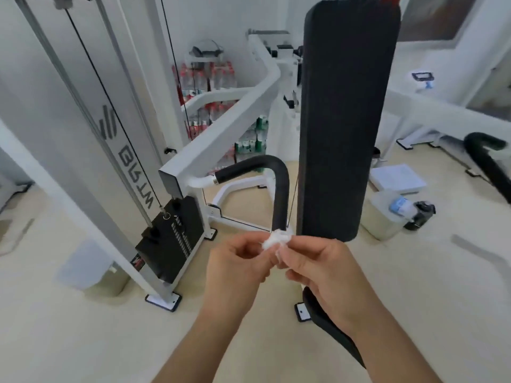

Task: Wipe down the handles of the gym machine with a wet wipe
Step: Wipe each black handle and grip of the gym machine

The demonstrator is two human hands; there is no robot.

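Observation:
A crumpled white wet wipe (276, 239) sits between my two hands, just below the lower end of the machine's left handle (279, 189), a black foam-covered bent bar on a white arm. My left hand (237, 269) pinches the wipe from the left. My right hand (326, 272) pinches it from the right. The wipe appears to touch the handle's tip. A second black handle (486, 158) curves at the far right.
A tall black back pad (343, 120) stands upright just right of the handle. The black weight stack (168, 239) and its cables are on the left. Packs of bottled water (210, 78) stand at the back. A clear bin (387, 214) and papers lie on the floor at right.

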